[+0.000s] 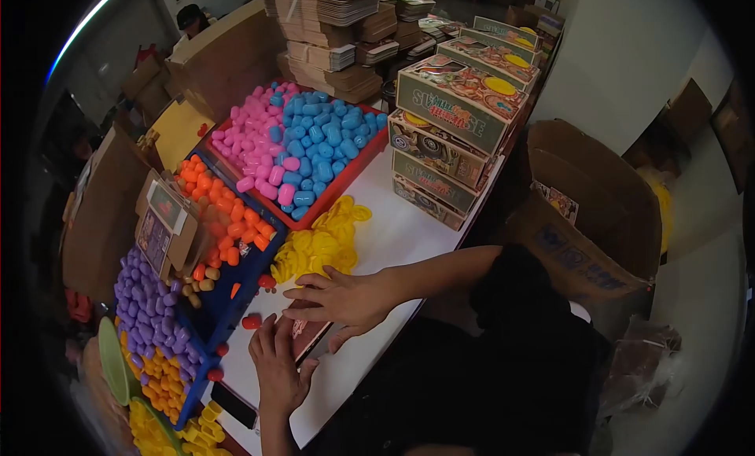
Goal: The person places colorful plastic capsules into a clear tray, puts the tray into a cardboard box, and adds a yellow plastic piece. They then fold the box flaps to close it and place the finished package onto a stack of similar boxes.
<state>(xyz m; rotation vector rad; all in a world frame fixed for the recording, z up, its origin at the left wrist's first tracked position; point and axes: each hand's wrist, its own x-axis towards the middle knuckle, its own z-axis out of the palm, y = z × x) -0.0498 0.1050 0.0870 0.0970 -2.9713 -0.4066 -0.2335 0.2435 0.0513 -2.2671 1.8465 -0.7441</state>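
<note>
Fingers point(305, 294) loosely spread, grip unclear; my right hand point(350, 301) far, left hand point(279, 369) near, apparently steadying box point(309, 340); next likely needs even pressure.

the box point(310, 342) looks smooth printed card, the capsules point(326, 139) glossy plastic, the carton point(586, 248) matt cardboard.

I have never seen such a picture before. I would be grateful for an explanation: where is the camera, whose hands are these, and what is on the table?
No machine is shown: one person works with two bare hands. The single picture comes from a camera on that person's head, looking forward and down. The left hand and right hand rest on a flat dark-red item, partly hidden beneath them. On the white table lie yellow pieces; beyond are a red tray of pink and blue capsules and stacked printed boxes.
</note>
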